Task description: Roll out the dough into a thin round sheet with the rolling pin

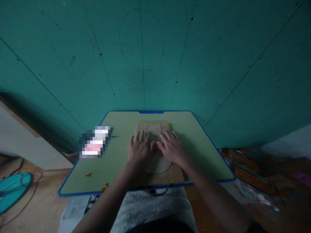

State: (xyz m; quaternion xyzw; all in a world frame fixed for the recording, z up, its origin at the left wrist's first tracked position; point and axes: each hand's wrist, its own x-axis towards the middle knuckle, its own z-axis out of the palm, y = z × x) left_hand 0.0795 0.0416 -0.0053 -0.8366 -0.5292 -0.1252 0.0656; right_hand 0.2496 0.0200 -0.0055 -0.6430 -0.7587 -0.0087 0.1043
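Observation:
A wooden board lies on a pale green folding table with a blue rim. On the board is a pale, flat, rounded piece; I cannot tell its material. Both palms face down over its upper part, side by side with the thumbs close together. My left hand has its fingers spread near the board's left edge. My right hand lies with fingers stretched out and slightly apart at the right side. The hands hide much of the piece and the board's middle.
A blurred-out rectangular item lies on the table's left side. A green wall with dark markings rises behind the table. A teal round object and a cable are at lower left. Cluttered items lie at right.

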